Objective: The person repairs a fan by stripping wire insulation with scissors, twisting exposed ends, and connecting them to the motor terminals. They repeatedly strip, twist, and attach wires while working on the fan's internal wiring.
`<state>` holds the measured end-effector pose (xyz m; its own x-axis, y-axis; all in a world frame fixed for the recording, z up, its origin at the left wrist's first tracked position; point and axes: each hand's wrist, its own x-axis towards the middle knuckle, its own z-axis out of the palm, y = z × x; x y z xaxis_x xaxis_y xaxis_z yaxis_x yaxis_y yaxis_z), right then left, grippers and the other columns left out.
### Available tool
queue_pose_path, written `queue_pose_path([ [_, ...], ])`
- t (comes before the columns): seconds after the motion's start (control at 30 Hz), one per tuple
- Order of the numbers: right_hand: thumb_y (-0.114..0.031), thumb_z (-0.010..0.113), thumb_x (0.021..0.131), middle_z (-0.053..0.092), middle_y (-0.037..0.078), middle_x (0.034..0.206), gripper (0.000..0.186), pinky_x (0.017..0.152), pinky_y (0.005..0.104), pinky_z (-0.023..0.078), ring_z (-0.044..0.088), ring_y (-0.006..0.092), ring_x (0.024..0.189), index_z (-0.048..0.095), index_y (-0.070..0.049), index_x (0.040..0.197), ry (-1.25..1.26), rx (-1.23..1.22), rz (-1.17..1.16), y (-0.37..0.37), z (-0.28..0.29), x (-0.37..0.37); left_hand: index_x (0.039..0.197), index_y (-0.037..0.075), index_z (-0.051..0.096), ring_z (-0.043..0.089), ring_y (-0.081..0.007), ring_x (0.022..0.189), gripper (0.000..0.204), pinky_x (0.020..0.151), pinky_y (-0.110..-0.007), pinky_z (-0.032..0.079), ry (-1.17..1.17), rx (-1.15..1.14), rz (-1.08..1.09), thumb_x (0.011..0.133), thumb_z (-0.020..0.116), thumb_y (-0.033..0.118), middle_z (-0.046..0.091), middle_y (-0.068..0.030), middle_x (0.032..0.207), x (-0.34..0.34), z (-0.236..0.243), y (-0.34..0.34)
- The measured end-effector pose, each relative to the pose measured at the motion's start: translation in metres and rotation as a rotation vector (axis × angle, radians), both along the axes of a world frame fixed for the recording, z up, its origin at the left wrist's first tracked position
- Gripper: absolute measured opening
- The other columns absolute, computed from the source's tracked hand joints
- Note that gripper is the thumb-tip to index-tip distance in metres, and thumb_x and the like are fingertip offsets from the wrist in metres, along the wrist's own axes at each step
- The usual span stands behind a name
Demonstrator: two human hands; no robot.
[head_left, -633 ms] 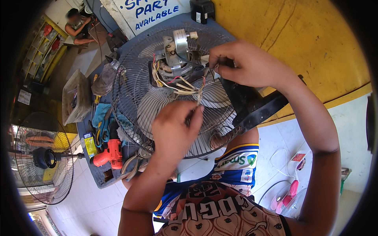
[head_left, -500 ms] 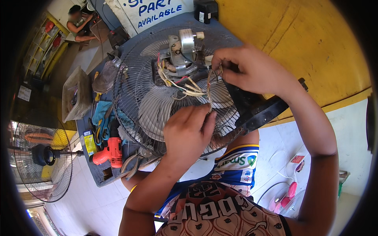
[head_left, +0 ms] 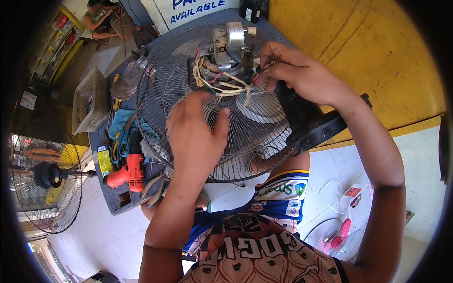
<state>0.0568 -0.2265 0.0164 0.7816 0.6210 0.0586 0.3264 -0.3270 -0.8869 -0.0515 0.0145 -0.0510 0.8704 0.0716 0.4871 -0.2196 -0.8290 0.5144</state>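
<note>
A fan head lies face down on the grey table, its round wire guard [head_left: 155,101] spread under my hands and its blades [head_left: 257,109] showing through. On its back sits the bare motor [head_left: 234,37], trailing a bundle of cream, yellow and pink wires [head_left: 226,89]. My right hand [head_left: 299,75] is pinched on a thin wire at the bundle's right side. Below the wires, my left hand [head_left: 196,134] hovers over the guard with thumb and fingers apart, holding nothing. The black fan stand [head_left: 321,125] juts out to the right, under my right forearm.
On the table's left are a red-orange power drill [head_left: 128,173], pliers [head_left: 153,187], a blue cloth [head_left: 121,122] and a plastic bin [head_left: 89,104]. A black box [head_left: 254,10] stands at the back. Another fan [head_left: 47,174] is far left. A person [head_left: 99,21] sits in the background.
My left hand has let go of the wires, moved left and opened. My right hand stays beside the motor, still pinching. The view has shifted slightly.
</note>
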Motion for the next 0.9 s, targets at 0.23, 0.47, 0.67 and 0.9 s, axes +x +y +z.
queue_pose_path([
  [0.23,-0.009,0.063,0.098,0.078,0.011,0.112,0.018,0.090,0.0328,0.054,0.071,0.0183,0.100,0.062,-0.004,0.116,0.175,0.145,-0.002,-0.009,-0.003,0.003,0.112,0.003,0.074,0.071,-0.0365,0.080,0.023,0.076,-0.047,0.053,0.249,-0.314,-0.099,0.097,0.075,0.021,0.074,-0.0183,0.087,0.009,0.009,-0.017],
  [0.47,0.006,0.069,0.091,0.074,0.007,0.120,0.028,0.081,0.0287,0.052,0.067,0.0114,0.107,0.059,-0.006,0.114,0.039,0.194,0.103,-0.002,-0.016,0.010,0.102,0.005,0.077,0.062,-0.0300,0.072,0.016,0.068,-0.043,0.049,0.138,-0.206,-0.217,0.098,0.078,0.019,0.064,-0.0129,0.079,-0.001,0.005,0.006],
  [0.67,0.000,0.075,0.088,0.074,0.008,0.115,0.036,0.080,0.0393,0.055,0.071,0.0229,0.097,0.059,-0.008,0.119,-0.296,-0.270,0.210,0.008,-0.003,-0.004,0.106,0.006,0.079,0.053,-0.0233,0.070,0.015,0.067,-0.039,0.046,0.189,-0.217,-0.315,0.094,0.082,0.014,0.057,-0.0078,0.077,0.000,0.008,0.013],
  [0.9,-0.003,0.076,0.093,0.072,0.012,0.105,0.037,0.084,0.0387,0.054,0.071,0.0265,0.095,0.056,-0.005,0.125,-0.233,-0.200,0.277,0.021,-0.009,0.002,0.115,0.008,0.079,0.060,-0.0284,0.074,0.018,0.070,-0.042,0.049,0.174,-0.174,-0.360,0.099,0.076,0.015,0.064,-0.0116,0.085,0.015,0.009,0.023],
])
